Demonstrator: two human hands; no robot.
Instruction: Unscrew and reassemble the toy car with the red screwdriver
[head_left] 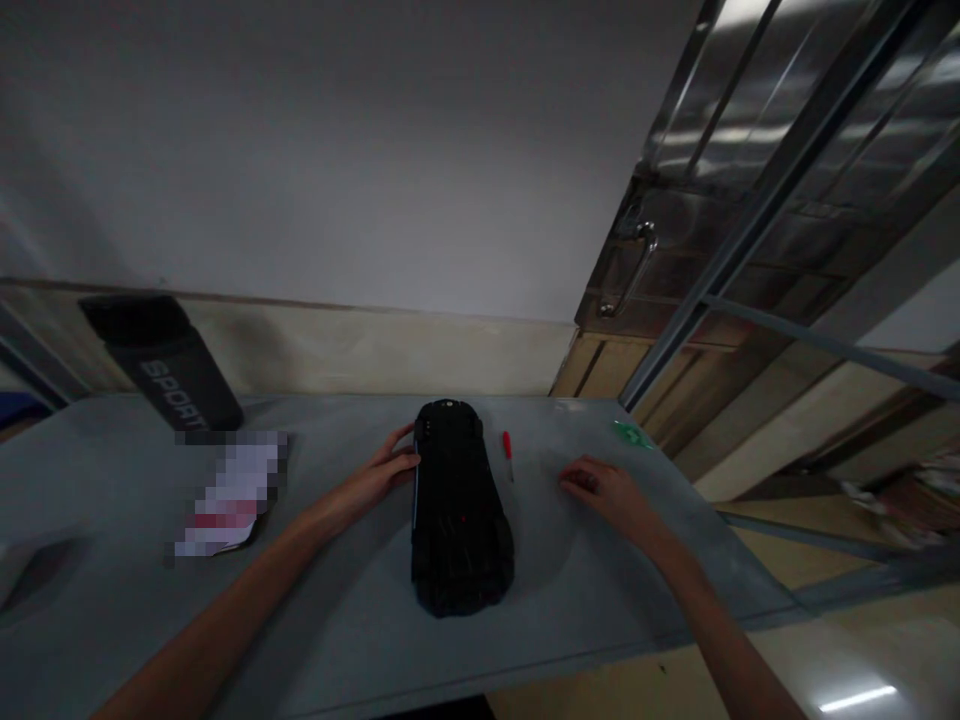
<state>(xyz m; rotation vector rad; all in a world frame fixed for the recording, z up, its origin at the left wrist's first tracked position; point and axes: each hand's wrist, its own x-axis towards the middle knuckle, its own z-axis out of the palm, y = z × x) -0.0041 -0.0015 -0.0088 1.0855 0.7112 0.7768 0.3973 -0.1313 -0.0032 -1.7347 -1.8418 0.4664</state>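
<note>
A black toy car (454, 510) lies upside down on the grey table, its dark underside facing up. My left hand (396, 462) grips its left side near the far end, thumb and fingers against the edge. Just right of the car lies a small screwdriver (508, 448) with a red handle and a thin metal shaft, untouched. My right hand (600, 487) is held at the table farther right, apart from the car and the screwdriver. Its fingers are curled together, and whatever may be between them is hidden.
A black cylinder marked SPORT (174, 370) stands at the back left, with a blurred-out phone-like item (232, 495) before it. A small green plastic packet (634, 433) lies near the right edge of the table (337, 620). A metal frame post (667, 345) rises at the back right corner.
</note>
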